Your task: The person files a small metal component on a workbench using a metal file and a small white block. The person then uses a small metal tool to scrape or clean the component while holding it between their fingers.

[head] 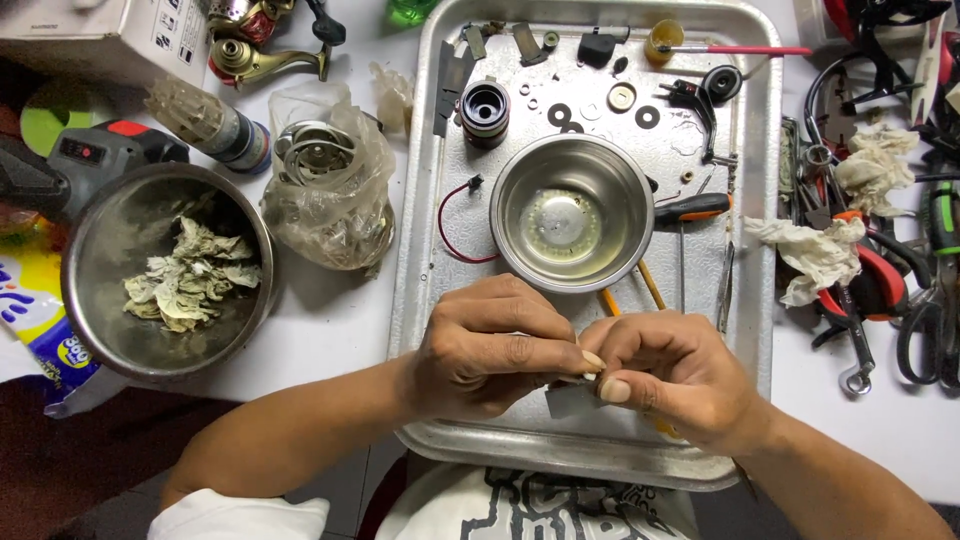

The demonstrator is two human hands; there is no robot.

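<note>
My left hand (pixel 490 350) and my right hand (pixel 670 375) meet over the near end of a metal tray (pixel 420 250). Their fingertips pinch a small pale part (pixel 590 377) between them, above a grey flat piece (pixel 572 400). The part is mostly hidden by my fingers. A small steel bowl (pixel 572 212) with a whitish disc inside stands on the tray just beyond my hands. Further back on the tray lie a dark spool (pixel 485 108), several washers (pixel 560 113) and a red wire (pixel 450 225).
A large steel bowl (pixel 160 270) of crumpled paper scraps sits at left, beside a plastic bag (pixel 335 195) holding metal parts. Pliers, scissors and rags (pixel 860 250) crowd the right side. An orange-handled screwdriver (pixel 690 208) lies by the small bowl.
</note>
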